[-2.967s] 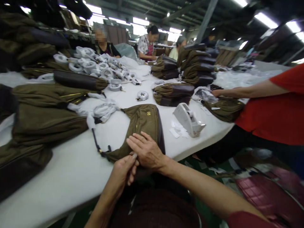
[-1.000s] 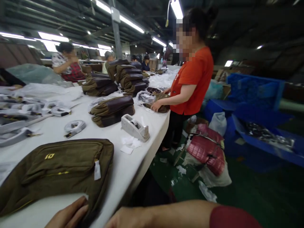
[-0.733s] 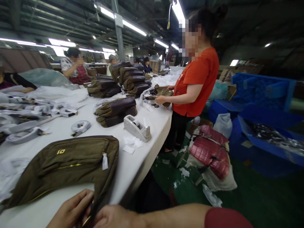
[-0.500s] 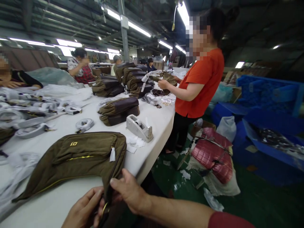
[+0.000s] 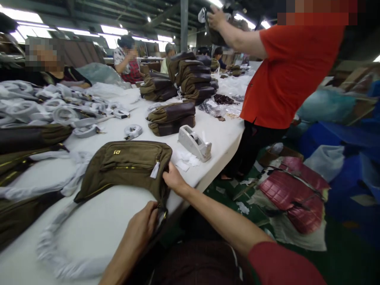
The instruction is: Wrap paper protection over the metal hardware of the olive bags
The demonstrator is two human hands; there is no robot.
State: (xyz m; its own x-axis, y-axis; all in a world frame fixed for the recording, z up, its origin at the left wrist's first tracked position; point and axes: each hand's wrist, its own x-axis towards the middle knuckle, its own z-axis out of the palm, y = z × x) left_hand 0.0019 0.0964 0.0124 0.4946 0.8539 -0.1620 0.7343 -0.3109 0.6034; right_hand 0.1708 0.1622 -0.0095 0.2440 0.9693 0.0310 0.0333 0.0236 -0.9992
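An olive-green curved shoulder bag (image 5: 127, 164) lies on the white table before me, with a gold emblem, gold zips and a white-wrapped zip pull. My left hand (image 5: 145, 221) is closed on the bag's narrow lower right end, beside a gold metal fitting. Higher up on the same side, my right hand (image 5: 175, 178) grips the bag's right edge, its fingertips partly hidden behind the fabric. A strap wrapped in white (image 5: 59, 253) curves over the table left of my left hand.
A grey tape dispenser (image 5: 194, 142) stands beyond the bag near paper scraps. Behind it are stacked bags (image 5: 190, 77); wrapped straps (image 5: 65, 114) pile up at left. A person in an orange shirt (image 5: 297, 75) stands at the table's right edge. A red quilted bundle (image 5: 293, 194) lies on the floor.
My right hand has moved up along the bag's right edge, apart from my left. The person in orange has come nearer and raised an arm holding something. My view has turned left.
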